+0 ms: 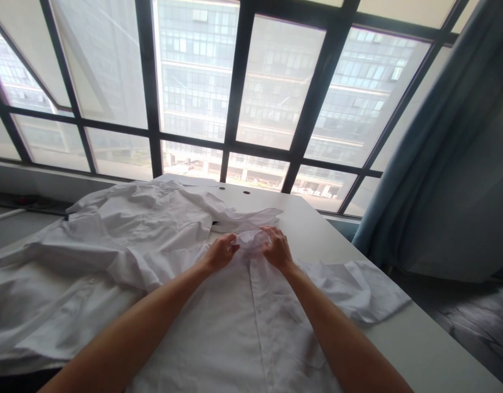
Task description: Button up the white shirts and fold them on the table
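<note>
A white button-up shirt (219, 322) lies spread on the table, front side up, its button strip running toward me and one sleeve (361, 289) stretched out to the right. Both hands are at its collar (251, 238). My left hand (221, 251) pinches the collar's left side between thumb and fingers. On the other side my right hand (277, 246) is closed on the collar, fingers curled over its edge. The collar is slightly raised between the hands, and the fabric there looks thin and bright.
More white shirts (124, 240) lie rumpled in a heap on the left, partly against the spread shirt. The white table (431, 338) has an edge slanting down at the right. Windows (194, 71) stand behind it, and a blue-grey curtain (423, 142) hangs at the right.
</note>
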### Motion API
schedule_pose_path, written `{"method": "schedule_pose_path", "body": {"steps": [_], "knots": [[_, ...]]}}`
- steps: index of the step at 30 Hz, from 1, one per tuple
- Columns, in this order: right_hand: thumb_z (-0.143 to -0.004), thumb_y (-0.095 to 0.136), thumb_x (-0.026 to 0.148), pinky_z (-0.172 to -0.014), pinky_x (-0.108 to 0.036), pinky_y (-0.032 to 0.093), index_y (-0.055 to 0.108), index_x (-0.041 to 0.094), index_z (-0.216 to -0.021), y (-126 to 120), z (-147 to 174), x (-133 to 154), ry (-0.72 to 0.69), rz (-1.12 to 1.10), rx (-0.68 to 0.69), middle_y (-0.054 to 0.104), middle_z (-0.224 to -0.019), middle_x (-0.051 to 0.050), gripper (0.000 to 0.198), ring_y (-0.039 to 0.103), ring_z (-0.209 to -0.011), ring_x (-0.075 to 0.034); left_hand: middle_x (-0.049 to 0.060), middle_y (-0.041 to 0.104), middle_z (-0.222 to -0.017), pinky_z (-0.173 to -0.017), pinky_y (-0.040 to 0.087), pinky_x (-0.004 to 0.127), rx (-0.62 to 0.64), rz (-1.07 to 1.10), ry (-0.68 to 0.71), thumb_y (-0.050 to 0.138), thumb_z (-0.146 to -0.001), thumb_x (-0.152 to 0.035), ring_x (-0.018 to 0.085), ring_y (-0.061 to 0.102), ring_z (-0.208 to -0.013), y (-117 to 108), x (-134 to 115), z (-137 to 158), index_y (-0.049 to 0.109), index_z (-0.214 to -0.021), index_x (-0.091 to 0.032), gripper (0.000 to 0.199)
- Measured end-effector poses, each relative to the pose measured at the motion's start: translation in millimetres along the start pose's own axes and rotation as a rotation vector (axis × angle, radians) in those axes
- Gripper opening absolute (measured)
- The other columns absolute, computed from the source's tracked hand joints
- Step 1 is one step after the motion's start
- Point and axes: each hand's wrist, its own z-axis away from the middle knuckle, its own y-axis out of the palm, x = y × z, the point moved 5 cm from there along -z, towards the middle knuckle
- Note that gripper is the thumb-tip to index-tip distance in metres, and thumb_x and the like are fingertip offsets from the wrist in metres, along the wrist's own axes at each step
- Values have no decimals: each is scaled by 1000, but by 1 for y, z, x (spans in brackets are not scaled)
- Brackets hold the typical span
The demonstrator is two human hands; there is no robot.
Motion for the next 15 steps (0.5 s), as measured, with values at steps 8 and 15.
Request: {"method": "schedule_pose_path", "body": {"steps": [8,15], "knots": [[-93,54,28,-111,-42,23,71,21,-80,9,30,27,-209,-36,-107,70,-99,-7,23,56,-106,-21,8,66,-104,-93,42,37,-74,-447,-14,67,-87,-26,26,58,-106,-19,-24,22,71,-93,-21,9],[-91,62,36,-110,-42,22,70,22,-75,15,35,32,-225,-28,-19,69,-80,-3,22,59,-94,-21,5,69,-86,-72,44,28,11,-382,-197,70,-81,-54,23,65,-80,-13,-28,28,69,-102,-21,39]]}}
